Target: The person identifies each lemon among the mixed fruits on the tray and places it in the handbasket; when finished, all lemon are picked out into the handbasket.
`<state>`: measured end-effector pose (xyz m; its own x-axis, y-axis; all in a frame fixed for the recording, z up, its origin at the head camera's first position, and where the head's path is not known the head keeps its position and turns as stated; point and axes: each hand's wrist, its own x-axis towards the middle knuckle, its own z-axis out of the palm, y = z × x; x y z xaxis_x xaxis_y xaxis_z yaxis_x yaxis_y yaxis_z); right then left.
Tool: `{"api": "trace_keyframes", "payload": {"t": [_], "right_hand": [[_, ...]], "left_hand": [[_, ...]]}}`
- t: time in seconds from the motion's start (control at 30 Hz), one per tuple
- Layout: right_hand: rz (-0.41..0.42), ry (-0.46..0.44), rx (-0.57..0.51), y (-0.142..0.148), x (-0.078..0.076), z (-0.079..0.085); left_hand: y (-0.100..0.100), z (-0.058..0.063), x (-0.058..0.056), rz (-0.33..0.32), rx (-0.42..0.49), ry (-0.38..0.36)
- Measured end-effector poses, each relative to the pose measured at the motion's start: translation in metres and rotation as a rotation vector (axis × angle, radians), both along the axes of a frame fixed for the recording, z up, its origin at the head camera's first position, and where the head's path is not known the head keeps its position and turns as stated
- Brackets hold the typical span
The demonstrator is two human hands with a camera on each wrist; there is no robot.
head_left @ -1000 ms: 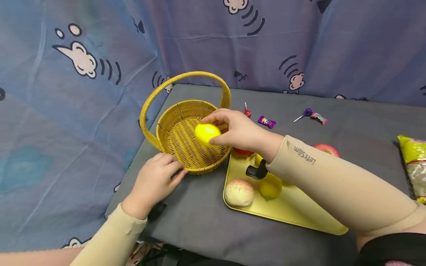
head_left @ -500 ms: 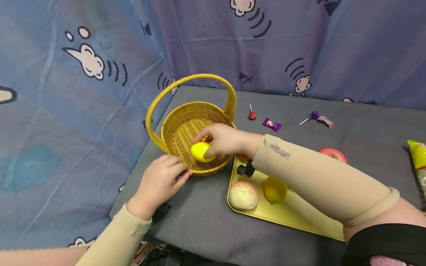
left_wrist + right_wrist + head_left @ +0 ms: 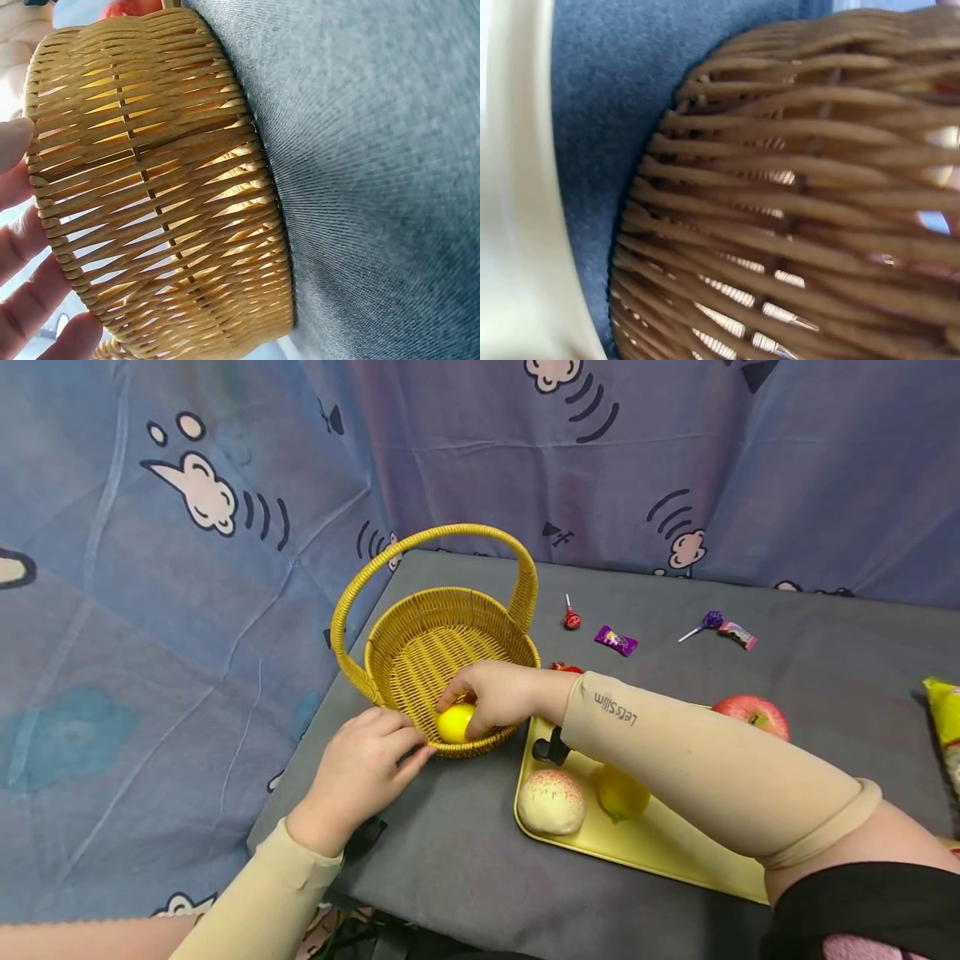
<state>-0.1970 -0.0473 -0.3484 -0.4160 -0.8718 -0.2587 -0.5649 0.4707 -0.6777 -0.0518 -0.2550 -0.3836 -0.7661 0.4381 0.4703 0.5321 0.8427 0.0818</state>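
Observation:
Low inside the yellow wicker basket, near its front wall, my right hand holds a smooth yellow lemon between thumb and fingers. My left hand grips the basket's front left rim, with the thumb and fingertips on either side of it. In the left wrist view, a yellow patch shows through the weave. The right wrist view is filled mostly by the basket's outer wall, and the hand itself is hidden there.
Right of the basket lies a yellow tray with a peach and another lemon. Beyond my right forearm sits a red apple. Lollipops and wrapped candies lie farther back. A green-yellow bag stands far right.
My right hand has carried the lemon from above the basket down into it, close to the front wall. My left hand has stayed on the rim. The head view has shifted slightly.

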Motion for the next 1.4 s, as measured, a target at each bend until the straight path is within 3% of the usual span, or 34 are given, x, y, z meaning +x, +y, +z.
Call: {"api": "trace_keyframes", "payload": {"t": [0.27,0.53,0.87,1.2,1.4], "right_hand": [[0.056,0.068,0.015,-0.001,0.000,-0.002],[0.085,0.058,0.029,-0.002,0.002,-0.003],[0.008,0.035,0.048,-0.002,0.002,-0.001],[-0.052,-0.075,-0.019,0.004,-0.002,0.009],[-0.072,-0.055,-0.049,0.011,-0.004,0.017]], "left_hand": [[0.001,0.000,-0.001,-0.004,-0.005,0.006],[0.001,0.000,0.000,-0.003,-0.005,0.011],[0.002,0.000,0.000,-0.004,-0.005,0.010],[0.002,0.000,-0.001,0.006,-0.003,0.008],[0.002,0.000,-0.001,0.014,-0.006,0.004]]}}
